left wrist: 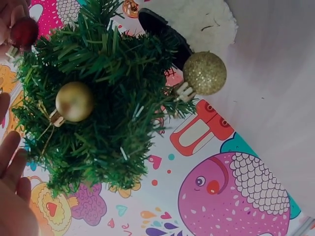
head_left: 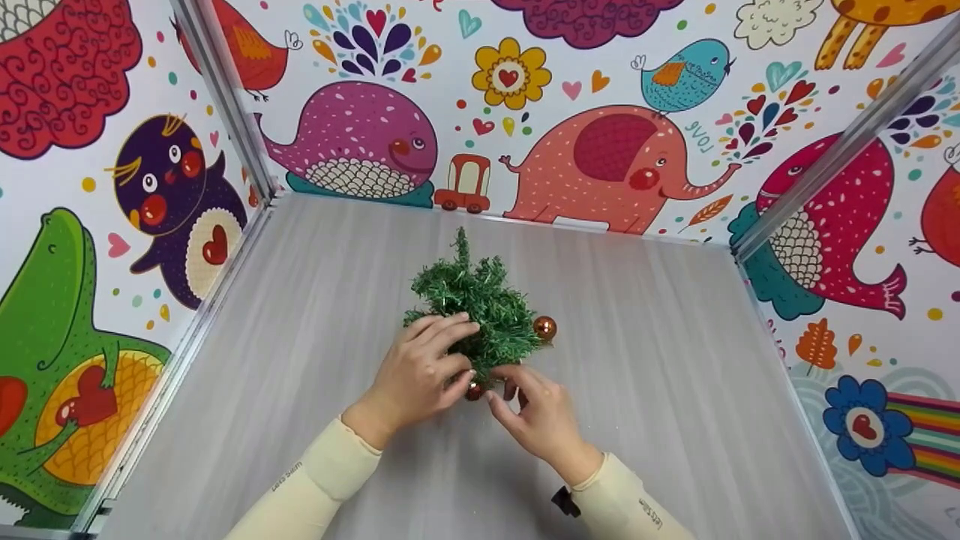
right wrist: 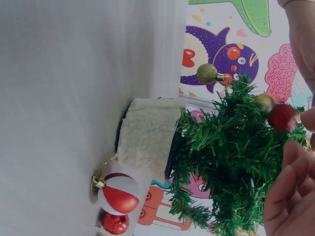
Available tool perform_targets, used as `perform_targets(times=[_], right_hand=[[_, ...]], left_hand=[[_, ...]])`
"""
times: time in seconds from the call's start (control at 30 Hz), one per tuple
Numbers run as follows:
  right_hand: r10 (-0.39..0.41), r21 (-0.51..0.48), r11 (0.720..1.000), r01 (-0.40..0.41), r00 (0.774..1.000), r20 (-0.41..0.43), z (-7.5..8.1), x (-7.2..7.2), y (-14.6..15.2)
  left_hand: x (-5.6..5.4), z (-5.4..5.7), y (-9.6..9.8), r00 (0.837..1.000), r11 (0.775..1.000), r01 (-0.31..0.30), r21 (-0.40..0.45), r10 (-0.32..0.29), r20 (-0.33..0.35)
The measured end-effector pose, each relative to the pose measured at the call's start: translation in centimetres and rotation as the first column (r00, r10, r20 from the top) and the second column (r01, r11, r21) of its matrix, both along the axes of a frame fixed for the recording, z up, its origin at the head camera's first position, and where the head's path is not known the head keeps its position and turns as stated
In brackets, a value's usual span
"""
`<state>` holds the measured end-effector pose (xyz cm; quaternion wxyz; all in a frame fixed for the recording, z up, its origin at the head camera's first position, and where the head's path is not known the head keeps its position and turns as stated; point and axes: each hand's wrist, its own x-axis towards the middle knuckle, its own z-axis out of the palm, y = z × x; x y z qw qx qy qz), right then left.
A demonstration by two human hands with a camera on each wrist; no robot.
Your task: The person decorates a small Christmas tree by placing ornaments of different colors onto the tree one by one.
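Observation:
A small green artificial Christmas tree (head_left: 480, 300) stands with its tip upward, between my hands. My left hand (head_left: 431, 367) reaches over its front left side; thumb and index finger pinch a dark red bauble (right wrist: 283, 118) at the front. Close to that bauble is my right hand (head_left: 540, 416), its thumb and index finger apart, nothing visibly held between them. Among the branches sit a smooth gold bauble (left wrist: 74, 102) and a glittery gold bauble (left wrist: 204, 73). The tree's fuzzy white base (right wrist: 150, 132) shows in the right wrist view.
To the tree's right is a shiny copper-red bauble (head_left: 544, 328). A red-and-white striped bauble (right wrist: 118, 194) with a gold cord lies beside the base. The grey tabletop (head_left: 660, 337) is bounded by cartoon-printed walls (head_left: 465, 120) and metal rails (head_left: 225, 90).

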<state>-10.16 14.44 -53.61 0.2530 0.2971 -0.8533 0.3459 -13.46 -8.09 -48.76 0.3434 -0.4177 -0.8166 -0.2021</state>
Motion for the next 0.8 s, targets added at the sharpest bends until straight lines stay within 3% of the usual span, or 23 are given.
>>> perform_targets(times=[0.23, 0.57, 0.8], right_hand=[[0.048, -0.058, 0.997, -0.053, 0.996, -0.073, 0.4, -0.3, -1.2], [0.08, -0.149, 0.985, -0.082, 0.997, -0.025, 0.1, -0.9, -2.3], [0.086, -0.169, 0.981, -0.095, 0.995, -0.056, 0.0, -0.9, -2.2]], left_hand=[[-0.1, -0.3, 0.1, 1.0, 1.0, 0.0, 0.007, 0.0, 0.016], [-0.1, -0.4, 0.3, 1.0, 1.0, 0.005, 0.017, -0.005, 0.025], [-0.1, -0.8, 0.1, 1.0, 1.0, -0.013, -0.021, 0.013, 0.017]])
